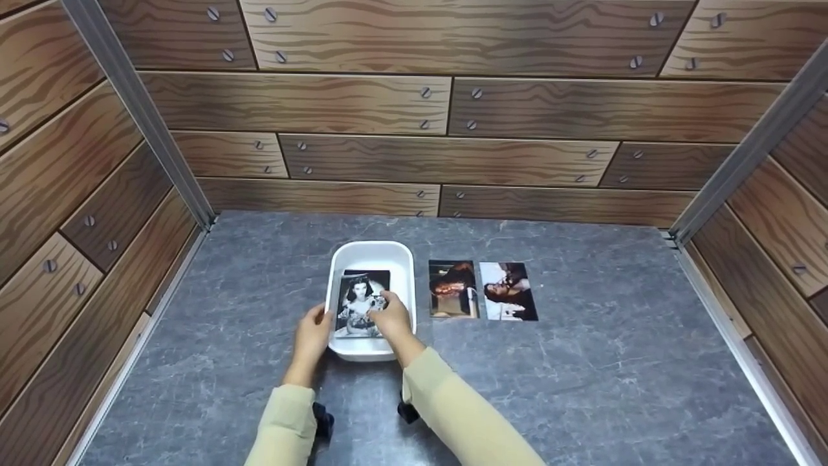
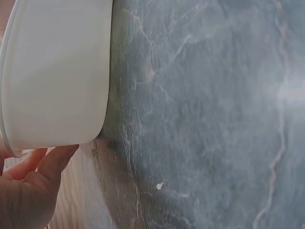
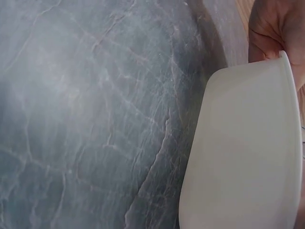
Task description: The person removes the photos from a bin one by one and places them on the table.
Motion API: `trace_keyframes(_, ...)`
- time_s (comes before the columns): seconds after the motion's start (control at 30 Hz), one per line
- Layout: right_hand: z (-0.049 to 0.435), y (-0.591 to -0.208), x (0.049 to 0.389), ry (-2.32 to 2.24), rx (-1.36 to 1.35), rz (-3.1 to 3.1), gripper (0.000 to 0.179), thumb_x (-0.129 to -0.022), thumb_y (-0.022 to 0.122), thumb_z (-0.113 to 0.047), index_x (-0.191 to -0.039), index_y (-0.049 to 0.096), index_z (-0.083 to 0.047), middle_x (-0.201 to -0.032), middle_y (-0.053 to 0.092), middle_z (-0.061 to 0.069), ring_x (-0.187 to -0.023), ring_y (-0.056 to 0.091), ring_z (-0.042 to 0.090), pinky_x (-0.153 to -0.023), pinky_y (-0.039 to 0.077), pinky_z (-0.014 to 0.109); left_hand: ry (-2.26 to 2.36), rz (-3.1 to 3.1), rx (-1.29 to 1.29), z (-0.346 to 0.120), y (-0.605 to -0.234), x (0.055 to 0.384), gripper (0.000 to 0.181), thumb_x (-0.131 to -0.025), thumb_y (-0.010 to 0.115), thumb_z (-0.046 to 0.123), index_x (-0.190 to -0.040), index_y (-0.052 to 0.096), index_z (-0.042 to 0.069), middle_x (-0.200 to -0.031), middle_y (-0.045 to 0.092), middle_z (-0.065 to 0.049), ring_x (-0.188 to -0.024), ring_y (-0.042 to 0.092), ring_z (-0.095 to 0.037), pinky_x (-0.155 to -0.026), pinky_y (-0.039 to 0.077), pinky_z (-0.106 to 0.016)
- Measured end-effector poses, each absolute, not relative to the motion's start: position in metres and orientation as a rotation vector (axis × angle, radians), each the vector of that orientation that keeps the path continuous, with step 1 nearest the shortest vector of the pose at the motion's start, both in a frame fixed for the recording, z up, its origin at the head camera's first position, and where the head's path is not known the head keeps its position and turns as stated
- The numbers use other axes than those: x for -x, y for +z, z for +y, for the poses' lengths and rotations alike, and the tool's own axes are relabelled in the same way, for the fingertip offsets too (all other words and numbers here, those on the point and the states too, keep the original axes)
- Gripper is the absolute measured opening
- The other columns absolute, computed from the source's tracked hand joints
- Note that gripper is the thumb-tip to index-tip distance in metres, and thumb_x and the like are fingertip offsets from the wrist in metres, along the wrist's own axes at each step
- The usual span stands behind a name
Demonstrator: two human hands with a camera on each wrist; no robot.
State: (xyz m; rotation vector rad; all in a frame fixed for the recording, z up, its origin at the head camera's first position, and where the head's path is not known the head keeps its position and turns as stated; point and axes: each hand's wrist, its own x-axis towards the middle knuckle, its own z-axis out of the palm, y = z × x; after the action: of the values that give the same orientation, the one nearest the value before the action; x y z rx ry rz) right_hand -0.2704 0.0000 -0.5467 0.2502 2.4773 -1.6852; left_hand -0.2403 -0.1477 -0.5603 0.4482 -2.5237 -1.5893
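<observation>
A white rectangular tray (image 1: 372, 255) stands on the grey marbled table, and a black-and-white photo (image 1: 356, 310) of a person in a pale dress lies inside it. The dark edge of another print shows under the photo's top. My left hand (image 1: 313, 331) grips the tray's left side, its fingers against the outer wall, as the left wrist view shows too. Reaching over the right rim, my right hand (image 1: 393, 321) holds the photo by its right edge, thumb on top. The right wrist view has the tray's outer wall (image 3: 243, 148) with the right hand (image 3: 281, 33) above it.
Two colour photos lie side by side to the right of the tray: a dark reddish one (image 1: 453, 289) and a lighter one (image 1: 508, 291) with a person. Wood-patterned panels (image 1: 362, 103) enclose the table at the back and sides.
</observation>
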Motion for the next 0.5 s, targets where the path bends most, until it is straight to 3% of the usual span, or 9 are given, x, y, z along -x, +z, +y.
trace_keyframes(0.23, -0.0014, -0.5491, 0.2707, -1.798, -0.189, 2.581, 0.062, -0.072, 0.064, 0.013, -0.131, 0.05, 0.002, -0.118, 0.06, 0.021, -0.104, 0.06, 0.033, -0.086, 0.055, 0.038, -1.582, -2.523, -0.44, -0.1481, -0.5595, 0.2385, 0.038, -0.097, 0.05, 0.009, -0.128, 0.053, -0.012, -0.119, 0.061, -0.031, -0.112, 0.058, -0.042, -0.1, 0.045, -0.049)
trace_keyframes(0.5, -0.001, -0.5456, 0.2729, -1.877, -0.24, 2.386, 0.036, -0.085, 0.064, 0.001, -0.12, 0.061, 0.008, -0.103, 0.069, 0.022, -0.087, 0.064, 0.022, -0.076, 0.056, 0.029, -1.575, -2.529, -0.439, -0.1484, -0.5597, 0.2399, 0.038, -0.098, 0.05, 0.012, -0.128, 0.053, -0.012, -0.119, 0.061, -0.032, -0.113, 0.057, -0.043, -0.1, 0.045, -0.049)
